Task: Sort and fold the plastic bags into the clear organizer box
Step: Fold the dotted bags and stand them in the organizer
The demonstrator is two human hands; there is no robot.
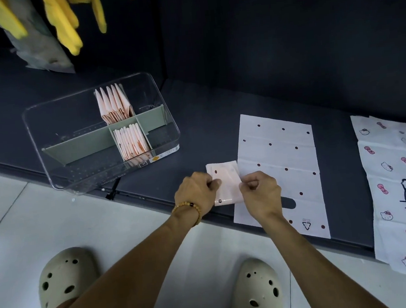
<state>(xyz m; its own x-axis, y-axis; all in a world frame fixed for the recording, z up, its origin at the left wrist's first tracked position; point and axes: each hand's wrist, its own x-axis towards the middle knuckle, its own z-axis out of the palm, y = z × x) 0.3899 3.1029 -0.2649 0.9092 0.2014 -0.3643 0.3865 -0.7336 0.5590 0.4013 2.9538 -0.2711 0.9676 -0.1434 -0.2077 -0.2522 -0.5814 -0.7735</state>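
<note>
Head view showed both hands on a small folded bag [226,184] lying on the dark bench [195,134]. The left hand [195,191] pinched its left edge with curled fingers; the right hand [260,193] pinched its right edge. Just right lay a flat dotted bag [279,161], then a cat-print bag [398,184]. The clear box [46,134], upper left, held folded bags [115,104] in two compartments.
</note>
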